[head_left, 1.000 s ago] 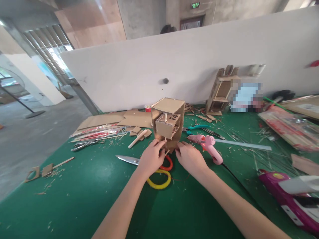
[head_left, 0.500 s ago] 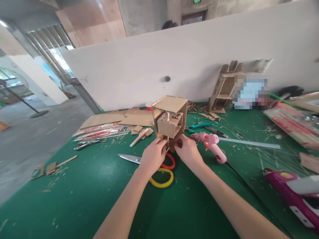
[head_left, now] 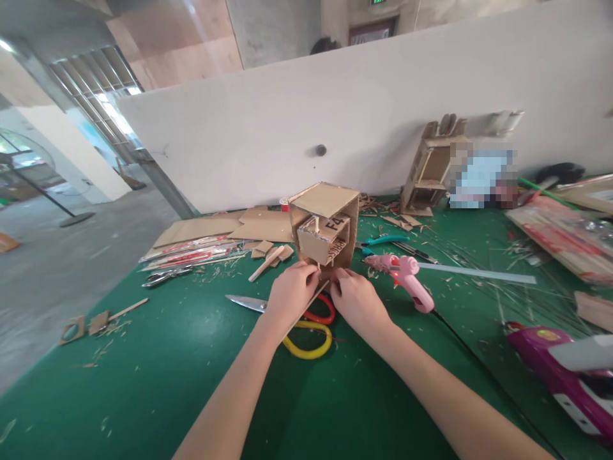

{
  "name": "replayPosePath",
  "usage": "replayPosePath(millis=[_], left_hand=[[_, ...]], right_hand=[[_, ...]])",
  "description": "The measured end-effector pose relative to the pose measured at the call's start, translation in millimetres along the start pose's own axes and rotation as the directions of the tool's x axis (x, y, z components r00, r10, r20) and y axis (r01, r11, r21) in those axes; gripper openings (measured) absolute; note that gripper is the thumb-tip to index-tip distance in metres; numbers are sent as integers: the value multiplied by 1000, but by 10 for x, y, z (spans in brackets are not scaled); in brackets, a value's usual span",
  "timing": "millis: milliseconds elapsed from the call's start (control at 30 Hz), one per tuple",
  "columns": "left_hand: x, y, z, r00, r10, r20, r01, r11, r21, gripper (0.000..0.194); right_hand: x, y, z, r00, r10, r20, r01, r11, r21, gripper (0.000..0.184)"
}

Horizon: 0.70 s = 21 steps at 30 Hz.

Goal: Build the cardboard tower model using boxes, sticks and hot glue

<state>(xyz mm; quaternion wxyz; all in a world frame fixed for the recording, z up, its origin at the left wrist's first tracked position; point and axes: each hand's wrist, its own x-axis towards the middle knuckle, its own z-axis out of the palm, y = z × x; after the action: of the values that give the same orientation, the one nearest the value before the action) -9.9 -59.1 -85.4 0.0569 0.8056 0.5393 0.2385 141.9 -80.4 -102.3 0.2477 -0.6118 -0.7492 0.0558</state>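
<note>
A cardboard box frame (head_left: 324, 197) stands upright on the table, its front side open. Inside it hangs a smaller cardboard box (head_left: 313, 243) with printed letters, a short stick showing above and below it. My left hand (head_left: 293, 292) is closed at the frame's lower front, fingertips by the lower stick; what they pinch is hidden. Close beside it, my right hand (head_left: 360, 299) is closed, its fingertips at the upper end of a thin wooden stick (head_left: 316, 294) that slants down past my left hand. Under the hands lie scissors (head_left: 307, 348) with red and yellow handles.
Right of my hands lies a pink glue gun (head_left: 407, 281) with a glue stick and cord; a purple tool (head_left: 550, 358) is nearer me. Teal-handled pliers (head_left: 387, 240), a taller cardboard structure (head_left: 424, 172) and cardboard sheets (head_left: 201, 231) lie farther back. A white board (head_left: 239, 140) closes off the rear.
The cardboard frame has shifted slightly left and tilted a little. My right hand has moved slightly left and down, and more of the thin wooden stick shows between my hands.
</note>
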Motion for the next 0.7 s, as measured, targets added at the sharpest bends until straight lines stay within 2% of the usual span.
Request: replayPosePath(millis=[200,433,700], left_hand=[[69,-81,38,999,15,-31,-17,998,-68,18],[60,-115,101,993,46,-105,-62,987,-148,31],[69,-145,133,985,49,-163,-85,971,-225,13]], right_hand=[[25,7,10,999,-29,21,27,998,56,15],[47,50,-12,997,-59,44,56,995,79,16],[57,29,-9,996,-57,62,54,997,50,14]])
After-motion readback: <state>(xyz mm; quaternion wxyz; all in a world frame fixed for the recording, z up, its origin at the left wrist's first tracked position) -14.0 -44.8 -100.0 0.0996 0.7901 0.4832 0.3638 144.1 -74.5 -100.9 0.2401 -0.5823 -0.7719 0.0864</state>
